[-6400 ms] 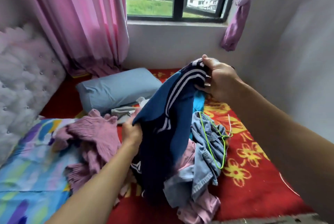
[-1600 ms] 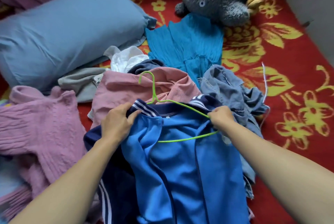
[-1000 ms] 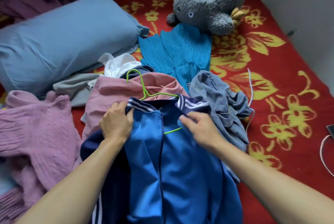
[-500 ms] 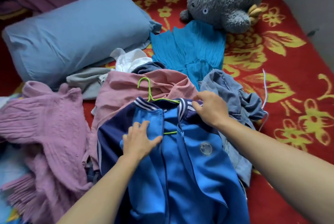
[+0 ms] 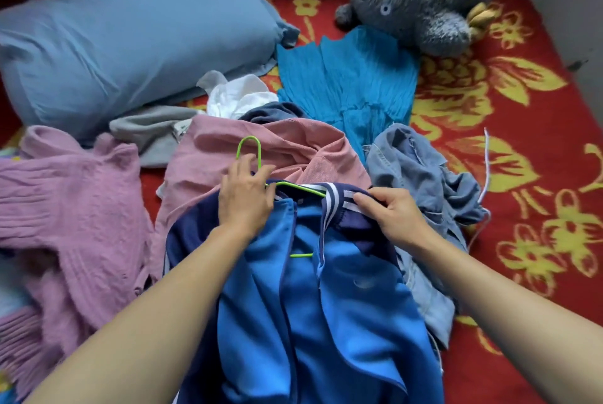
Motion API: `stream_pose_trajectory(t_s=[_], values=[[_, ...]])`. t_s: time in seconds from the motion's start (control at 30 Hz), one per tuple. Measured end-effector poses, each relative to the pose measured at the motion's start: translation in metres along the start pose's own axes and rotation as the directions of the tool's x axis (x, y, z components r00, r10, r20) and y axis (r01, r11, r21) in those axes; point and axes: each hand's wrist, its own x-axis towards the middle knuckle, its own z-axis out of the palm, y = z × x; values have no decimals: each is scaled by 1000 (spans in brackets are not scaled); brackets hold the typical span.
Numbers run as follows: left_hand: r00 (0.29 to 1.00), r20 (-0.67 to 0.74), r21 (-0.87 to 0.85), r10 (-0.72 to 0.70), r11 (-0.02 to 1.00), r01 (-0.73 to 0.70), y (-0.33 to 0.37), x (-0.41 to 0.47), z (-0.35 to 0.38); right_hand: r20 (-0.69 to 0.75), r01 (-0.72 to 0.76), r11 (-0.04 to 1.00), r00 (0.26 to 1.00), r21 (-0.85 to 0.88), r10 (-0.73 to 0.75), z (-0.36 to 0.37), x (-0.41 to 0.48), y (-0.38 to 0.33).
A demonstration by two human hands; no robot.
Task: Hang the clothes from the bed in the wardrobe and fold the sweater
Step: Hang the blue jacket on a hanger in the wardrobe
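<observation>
The blue jacket (image 5: 326, 305) lies at lower centre on the clothes pile, with a green hanger (image 5: 259, 155) inside its collar. The left hand (image 5: 244, 201) pinches the hanger's neck — the right hand (image 5: 394, 217) pinches the striped collar. The pink sweater (image 5: 65, 194) lies at far left.

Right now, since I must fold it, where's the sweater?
Head view, left side: the sweater lies left of the pink shirt, in front of the pillow.

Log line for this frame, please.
step: fitting blue jacket onto green hanger | left hand: pinches hanger neck | right hand: pinches jacket collar | status: on bed, not yet hung
</observation>
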Motion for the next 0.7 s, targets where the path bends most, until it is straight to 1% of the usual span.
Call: stream_pose_trajectory(t_s=[0.1, 0.17, 0.2, 0.23, 0.27, 0.3, 0.33, 0.37, 0.4, 0.43, 0.47, 0.53, 0.57, 0.63, 0.67, 0.7], values=[[972, 162, 154, 169, 969, -194, 20, 21, 12, -164, 72, 994, 985, 82, -58, -12, 10, -15], [954, 231, 193, 190, 952, -237, 31, 24, 21, -227, 102, 993, 970, 65, -84, -17, 16, -22], [957, 235, 179, 168, 961, -213, 34, 25, 24, -231, 115, 993, 966, -6, -113, -19, 16, -23], [968, 217, 157, 127, 974, -163, 35, 25, 25, -210, 113, 984, 967, -137, -140, -20, 15, -22], [981, 182, 138, 69, 986, -95, 34, 27, 25, -167, 84, 948, 976, -309, -141, -23, 12, -19], [990, 138, 127, -2, 992, -16, 31, 29, 23, -117, 31, 875, 988, -483, -100, -26, 8, -15], [992, 103, 121, -80, 990, 67, 26, 33, 20, -75, -31, 787, 997, -616, -20, -32, 6, -9], [985, 86, 121, -149, 983, 139, 21, 37, 16, -48, -91, 729, 996, -678, 79, -38, 4, -2], [976, 90, 123, -199, 975, 187, 18, 41, 12, -28, -144, 721, 985, -677, 171, -45, 2, 5], [969, 109, 130, -221, 970, 206, 17, 44, 10, -8, -192, 755, 971, -627, 241, -50, 0, 10], [965, 132, 141, -225, 968, 207, 19, 45, 9, 3, -231, 810, 961, -539, 275, -54, -2, 12], [962, 182, 149, -201, 973, 175, 30, 41, 10, -46, -240, 889, 969, -389, 241, -54, -5, 13], [964, 207, 137, -164, 981, 138, 36, 39, 11, -85, -217, 909, 976, -356, 199, -53, -4, 10], [967, 250, 86, -58, 996, 37, 44, 31, 16, -120, -159, 905, 985, -395, 120, -48, 2, 0], [971, 241, 70, -14, 998, -3, 45, 27, 17, -113, -131, 883, 990, -452, 89, -45, 5, -4], [981, 196, 78, 8, 997, -23, 43, 22, 16, -101, -104, 854, 993, -510, 61, -42, 10, -8]])
